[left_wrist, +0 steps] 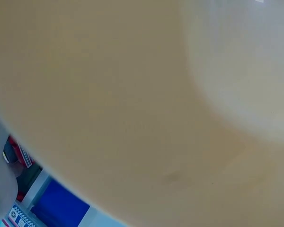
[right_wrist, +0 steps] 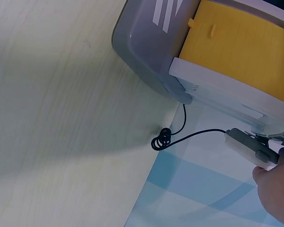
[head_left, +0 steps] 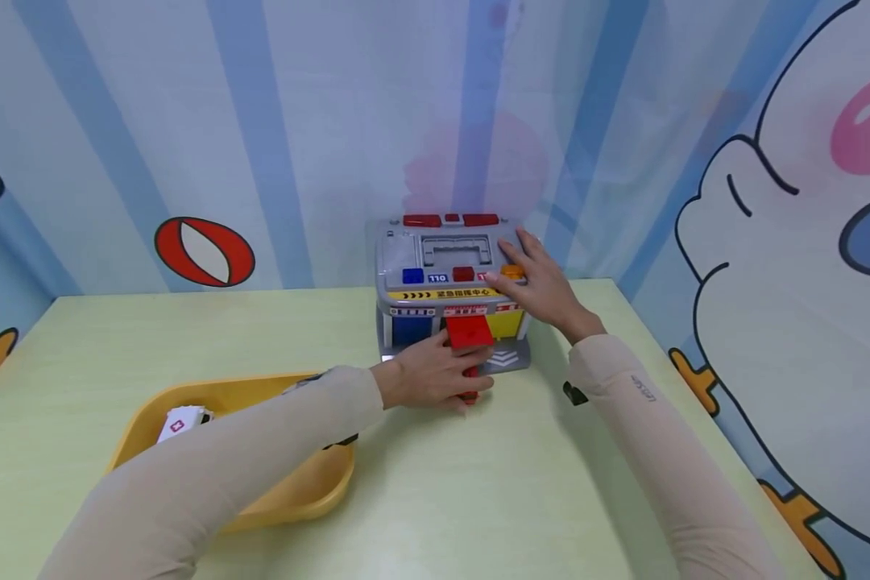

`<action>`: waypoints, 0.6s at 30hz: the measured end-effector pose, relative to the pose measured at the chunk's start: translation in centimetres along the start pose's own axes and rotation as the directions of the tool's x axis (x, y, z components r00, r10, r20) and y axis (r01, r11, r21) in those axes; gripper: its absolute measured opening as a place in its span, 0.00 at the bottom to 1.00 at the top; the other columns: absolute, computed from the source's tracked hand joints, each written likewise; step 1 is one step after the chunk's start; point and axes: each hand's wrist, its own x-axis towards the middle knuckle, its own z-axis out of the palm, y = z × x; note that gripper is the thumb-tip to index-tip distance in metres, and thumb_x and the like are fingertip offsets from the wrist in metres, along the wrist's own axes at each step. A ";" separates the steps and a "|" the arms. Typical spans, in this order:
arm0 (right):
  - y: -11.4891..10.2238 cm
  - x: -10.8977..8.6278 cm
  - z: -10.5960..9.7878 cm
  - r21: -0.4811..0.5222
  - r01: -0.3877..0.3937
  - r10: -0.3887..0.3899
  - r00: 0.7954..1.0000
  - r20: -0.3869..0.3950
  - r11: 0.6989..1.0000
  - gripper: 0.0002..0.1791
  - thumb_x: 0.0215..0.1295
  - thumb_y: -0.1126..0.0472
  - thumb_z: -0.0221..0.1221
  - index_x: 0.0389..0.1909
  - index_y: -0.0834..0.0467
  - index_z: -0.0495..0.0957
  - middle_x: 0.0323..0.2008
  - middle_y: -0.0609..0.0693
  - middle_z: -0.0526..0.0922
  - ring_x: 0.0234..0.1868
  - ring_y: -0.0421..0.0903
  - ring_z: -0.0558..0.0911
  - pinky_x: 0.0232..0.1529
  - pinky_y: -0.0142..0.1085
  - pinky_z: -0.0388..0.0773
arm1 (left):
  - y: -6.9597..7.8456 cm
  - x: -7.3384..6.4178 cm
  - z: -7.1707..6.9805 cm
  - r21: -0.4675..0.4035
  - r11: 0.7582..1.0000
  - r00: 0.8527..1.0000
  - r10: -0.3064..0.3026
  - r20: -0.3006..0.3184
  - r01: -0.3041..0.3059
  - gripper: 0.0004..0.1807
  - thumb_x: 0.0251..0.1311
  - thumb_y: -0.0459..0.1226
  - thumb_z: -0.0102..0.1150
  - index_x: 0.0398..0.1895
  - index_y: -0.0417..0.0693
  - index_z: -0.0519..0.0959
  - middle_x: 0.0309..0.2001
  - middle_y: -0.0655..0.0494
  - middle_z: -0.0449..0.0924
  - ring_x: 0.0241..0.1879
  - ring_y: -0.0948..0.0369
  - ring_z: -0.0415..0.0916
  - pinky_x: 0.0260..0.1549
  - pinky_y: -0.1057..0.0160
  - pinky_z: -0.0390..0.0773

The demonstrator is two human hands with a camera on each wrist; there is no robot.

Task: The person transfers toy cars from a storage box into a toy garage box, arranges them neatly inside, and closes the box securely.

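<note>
A grey toy rescue station (head_left: 399, 250) stands at the back of the table, its middle red door (head_left: 469, 331) lifted outward. Below that door my left hand (head_left: 438, 372) grips a small red toy car (head_left: 470, 396), mostly covered by the fingers. My right hand (head_left: 547, 286) rests on the right part of the station's roof with fingers spread, near the orange button (head_left: 512, 272). In the right wrist view, that hand lies beside a grey and white toy handset (right_wrist: 251, 146) at the station's side. The left wrist view is mostly blocked by a blurred pale surface.
A yellow basket (head_left: 344, 475) stands at the left front, partly under my left forearm. In it lies a white toy ambulance (head_left: 183, 420) with a red cross. A coiled black cord (right_wrist: 162, 138) runs from the handset. Behind the table hangs a printed curtain (head_left: 319, 145).
</note>
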 end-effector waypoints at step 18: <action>-0.1 0.0 -0.1 0.009 0.004 -0.004 1.000 -0.005 1.000 0.45 0.66 0.33 0.54 0.79 0.49 0.54 0.82 0.50 0.40 0.82 0.56 0.41 0.75 0.65 0.48 | 0.4 -0.1 0.6 0.110 0.994 0.991 0.011 -0.130 0.003 0.16 0.74 0.52 0.47 0.58 0.63 0.61 0.72 0.54 0.67 0.71 0.58 0.64 0.69 0.53 0.70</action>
